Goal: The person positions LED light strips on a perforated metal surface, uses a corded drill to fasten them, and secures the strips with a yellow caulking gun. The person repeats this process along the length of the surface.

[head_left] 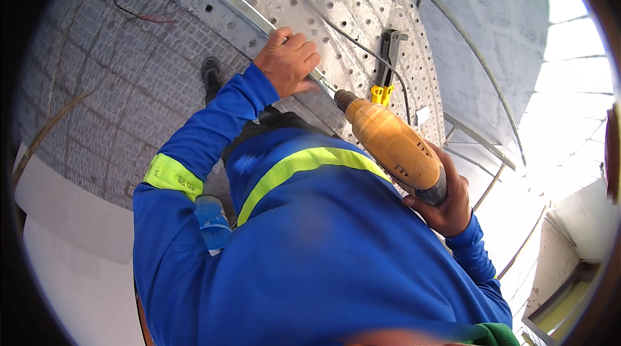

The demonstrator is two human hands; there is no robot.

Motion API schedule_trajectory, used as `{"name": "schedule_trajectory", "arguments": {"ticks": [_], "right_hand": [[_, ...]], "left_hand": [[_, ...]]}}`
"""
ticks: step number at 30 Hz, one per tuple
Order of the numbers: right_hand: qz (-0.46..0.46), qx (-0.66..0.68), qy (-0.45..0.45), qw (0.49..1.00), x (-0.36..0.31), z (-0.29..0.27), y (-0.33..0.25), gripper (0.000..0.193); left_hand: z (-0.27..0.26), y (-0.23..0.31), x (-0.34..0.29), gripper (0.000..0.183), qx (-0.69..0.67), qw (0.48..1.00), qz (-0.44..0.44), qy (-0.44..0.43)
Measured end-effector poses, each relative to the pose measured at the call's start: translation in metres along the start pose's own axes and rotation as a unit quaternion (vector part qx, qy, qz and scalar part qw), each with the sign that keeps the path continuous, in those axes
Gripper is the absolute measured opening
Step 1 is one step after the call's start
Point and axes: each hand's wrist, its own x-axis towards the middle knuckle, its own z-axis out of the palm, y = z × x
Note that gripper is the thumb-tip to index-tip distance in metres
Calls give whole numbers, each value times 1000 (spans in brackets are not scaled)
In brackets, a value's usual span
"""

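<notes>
My left hand [289, 62] is wrapped round a long, narrow metal channel [236, 4], close to its near end. My right hand [451, 198] grips the rear of an orange power drill [391, 140]. The drill's dark chuck [344, 99] points at the channel's near end; a bit or fastener between them is too small to make out. Beyond the drill, a black hand tool with yellow handles [387, 64] lies on the perforated metal platform [352, 19].
A dark cord [343, 30] runs across the platform. Paving [129, 100] lies below at the left, and a blue bucket [213, 223] stands by my left side. Bent bars [482, 55] cross the right side, near a grey wall [504, 16].
</notes>
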Motion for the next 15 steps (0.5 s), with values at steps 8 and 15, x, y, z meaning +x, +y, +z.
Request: {"name": "schedule_trajectory", "arguments": {"ticks": [8, 15], "right_hand": [[-7, 5, 11, 1000, 1, 3, -5, 87], [25, -21, 6, 999, 1, 5, -21, 89]], "left_hand": [[-3, -3, 1, 50, 3, 1000, 23, -4], [-3, -2, 4, 50, 23, 999, 6, -37]]}}
